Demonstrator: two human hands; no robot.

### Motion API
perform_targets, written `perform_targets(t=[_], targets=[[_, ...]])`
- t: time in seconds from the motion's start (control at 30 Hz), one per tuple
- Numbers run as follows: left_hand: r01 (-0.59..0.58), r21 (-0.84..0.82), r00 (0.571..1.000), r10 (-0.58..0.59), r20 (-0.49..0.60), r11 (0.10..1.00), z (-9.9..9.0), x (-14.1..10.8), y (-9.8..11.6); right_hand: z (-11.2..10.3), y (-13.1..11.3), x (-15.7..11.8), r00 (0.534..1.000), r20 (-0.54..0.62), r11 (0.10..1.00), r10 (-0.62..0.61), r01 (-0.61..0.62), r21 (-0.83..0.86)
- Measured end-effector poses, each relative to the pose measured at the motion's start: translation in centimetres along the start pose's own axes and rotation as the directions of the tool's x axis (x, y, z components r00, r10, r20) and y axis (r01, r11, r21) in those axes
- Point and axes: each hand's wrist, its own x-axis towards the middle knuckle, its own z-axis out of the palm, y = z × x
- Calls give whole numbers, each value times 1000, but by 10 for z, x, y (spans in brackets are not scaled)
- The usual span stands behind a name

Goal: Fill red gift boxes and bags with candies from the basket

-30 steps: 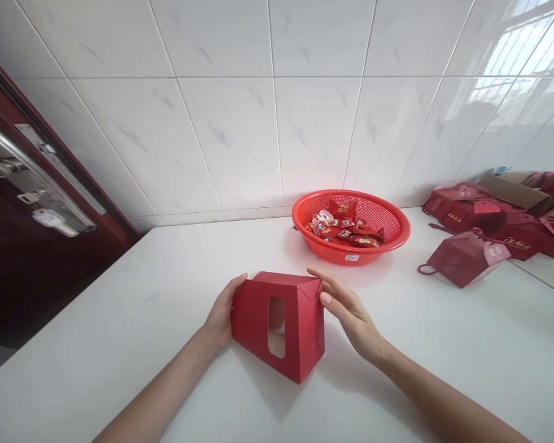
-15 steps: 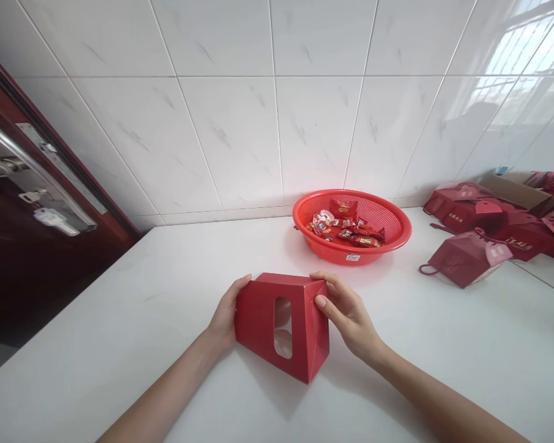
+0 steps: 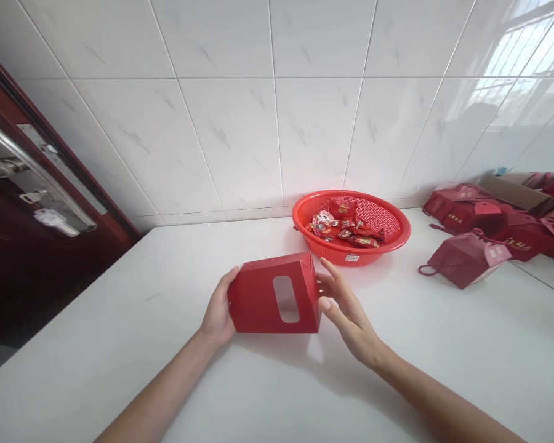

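Note:
A red paper gift box (image 3: 253, 298) with a rounded window cut in its side lies on its side in the air or just over the white table; I cannot tell which. My left hand (image 3: 219, 311) is closed around its left end, the fingers hidden behind it. At the box's right end, my right hand (image 3: 348, 317) has its fingers and thumb apart, close against the folded end panel. Whether those fingertips touch the panel is hard to see.
A red plastic basket (image 3: 351, 251) with wrapped candies (image 3: 344, 231) stands behind the box, near the tiled wall (image 3: 221, 141). Several finished-looking red boxes (image 3: 466, 261) sit at the right. A dark red door (image 3: 28, 264) with keys (image 3: 55, 220) is at the left.
The box has turned so its lower right corner has come up and its window side faces me more squarely. My right hand has loosened from the end panel, its fingers spreading.

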Motion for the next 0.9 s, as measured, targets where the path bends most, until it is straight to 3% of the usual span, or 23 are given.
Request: perform_targets(t=[0.1,0.3,0.5,0.7,0.9], targets=[[-122,45,992,121,27,992,2,-3,2,-1,2,2,999,2,995,-54,54,-79],[-246,221,952,192,239,944,1,-13,-1,-5,1,5,989,-69,978,-131,118,-170],[-443,411,885,315,343,797,4,-25,-2,-9,6,5,974,-69,922,-214,178,-345],[-578,454,812,420,406,678,6,-32,2,-7,7,3,948,-19,847,-317,274,-456],[-668,503,740,415,529,549,8,-37,-2,-6,12,3,945,-3,802,-328,276,-530]])
